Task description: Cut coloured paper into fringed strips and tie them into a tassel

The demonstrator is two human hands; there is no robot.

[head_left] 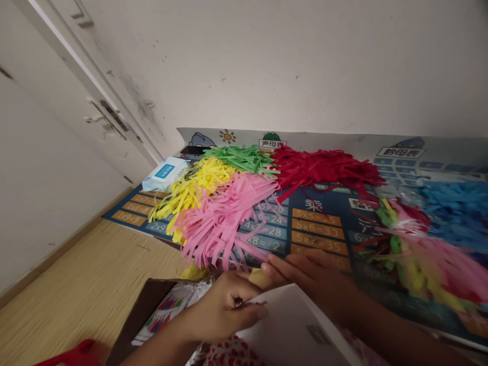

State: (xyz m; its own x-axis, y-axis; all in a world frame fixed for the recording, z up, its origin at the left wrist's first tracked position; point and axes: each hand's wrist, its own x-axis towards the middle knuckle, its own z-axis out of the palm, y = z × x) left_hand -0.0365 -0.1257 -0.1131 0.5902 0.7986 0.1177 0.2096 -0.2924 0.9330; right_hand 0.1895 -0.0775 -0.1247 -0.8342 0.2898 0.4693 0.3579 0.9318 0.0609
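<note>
Low in the head view, my left hand (231, 307) pinches the upper left edge of a white sheet (290, 325), thumb and fingers pressed together. My right hand (312, 277) is just to its right, behind the sheet, with its fingertips by a small yellowish piece (259, 278); whether it grips that piece is unclear. Beyond both hands lies a pile of pink strips (232, 213). Yellow strips (198, 188), green strips (244, 158) and red strips (328, 168) are heaped behind it.
A printed mat (282, 231) covers the table against the wall. On it are a wipes packet (166, 173), blue strips (457, 208) and a tied multicolour bundle (412, 244). An open cardboard box (133, 315) stands below the near edge, at the left.
</note>
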